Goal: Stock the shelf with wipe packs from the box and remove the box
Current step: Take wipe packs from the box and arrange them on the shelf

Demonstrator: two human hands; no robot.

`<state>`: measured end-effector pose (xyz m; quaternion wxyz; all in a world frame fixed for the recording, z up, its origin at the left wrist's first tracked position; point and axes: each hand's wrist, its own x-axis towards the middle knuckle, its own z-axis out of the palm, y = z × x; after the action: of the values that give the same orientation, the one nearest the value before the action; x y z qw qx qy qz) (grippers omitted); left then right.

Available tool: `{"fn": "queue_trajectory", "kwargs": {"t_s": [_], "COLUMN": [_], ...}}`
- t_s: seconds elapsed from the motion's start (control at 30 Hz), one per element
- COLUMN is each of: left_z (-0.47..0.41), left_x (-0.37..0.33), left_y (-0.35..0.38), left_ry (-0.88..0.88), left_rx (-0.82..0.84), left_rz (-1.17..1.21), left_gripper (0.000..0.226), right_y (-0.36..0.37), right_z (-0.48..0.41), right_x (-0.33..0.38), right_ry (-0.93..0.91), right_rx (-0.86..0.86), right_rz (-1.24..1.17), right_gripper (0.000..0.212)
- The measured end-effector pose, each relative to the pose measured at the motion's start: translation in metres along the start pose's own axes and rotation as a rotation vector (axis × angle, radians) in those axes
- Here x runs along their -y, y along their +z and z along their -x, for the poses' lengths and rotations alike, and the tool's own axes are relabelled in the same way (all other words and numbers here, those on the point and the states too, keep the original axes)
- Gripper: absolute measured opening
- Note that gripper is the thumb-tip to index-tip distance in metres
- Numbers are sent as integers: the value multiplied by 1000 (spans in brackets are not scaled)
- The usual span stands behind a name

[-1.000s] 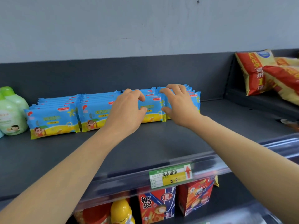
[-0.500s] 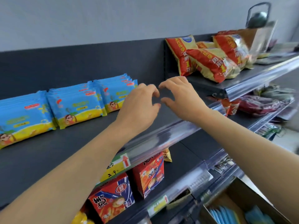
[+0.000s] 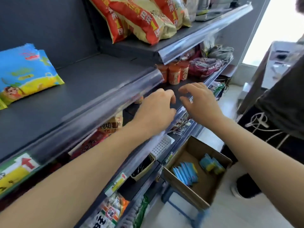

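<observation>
Left hand [image 3: 156, 111], right hand [image 3: 201, 102] loosely curled, blurred, wipe pack [image 3: 24, 71] cropped

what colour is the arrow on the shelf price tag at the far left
Red, on the price tag, seen in the head view.

Dark grey shelf [image 3: 92, 83]: held blue-and-yellow wipe packs [image 3: 28, 71] standing at its left end | higher shelf [image 3: 134, 48] on the right: carried red-and-yellow snack bags [image 3: 141, 22] | lower shelf [image 3: 194, 80]: bore orange canisters [image 3: 174, 73] | blue frame [image 3: 181, 204] by the floor: supported the cardboard box [image 3: 185, 186].
</observation>
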<state>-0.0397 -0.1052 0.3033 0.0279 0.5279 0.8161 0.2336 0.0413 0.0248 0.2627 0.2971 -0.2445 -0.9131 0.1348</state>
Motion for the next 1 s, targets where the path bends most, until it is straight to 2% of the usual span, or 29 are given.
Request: {"fn": "queue_trajectory", "kwargs": {"t_s": [0.13,0.33,0.6,0.7,0.77,0.83,0.93,1.0], "left_z": [-24,-55,-73,-74,-72,-68,-61,-58], "left_x": [-7,5,39,54,64,71,79,83], "left_y": [70,183,319,367,402,433,480,506], "left_ry": [-35,-141,-413,-516,-575,-666,-840,-917], "left_rx": [237,508,642,697,744,773,754,742], "left_rz": [31,111,232,238,257,305,415,440], "left_gripper": [18,17,18,3,13,8,25,22], "right_y": [23,60,130,159,178,198,225,242], "right_z": [37,87,129,142,151,160,171,176], "right_x": [-63,-146,-248,-278,-296,-314,-337,-348], "right_ry": [182,451,675,729,758,775,783,784], "right_rx": [180,525,749,819,842,866,909,912], "right_rz": [44,98,117,127,131,133,127,118], "right_gripper": [23,30,30,31,35,36,40,48]}}
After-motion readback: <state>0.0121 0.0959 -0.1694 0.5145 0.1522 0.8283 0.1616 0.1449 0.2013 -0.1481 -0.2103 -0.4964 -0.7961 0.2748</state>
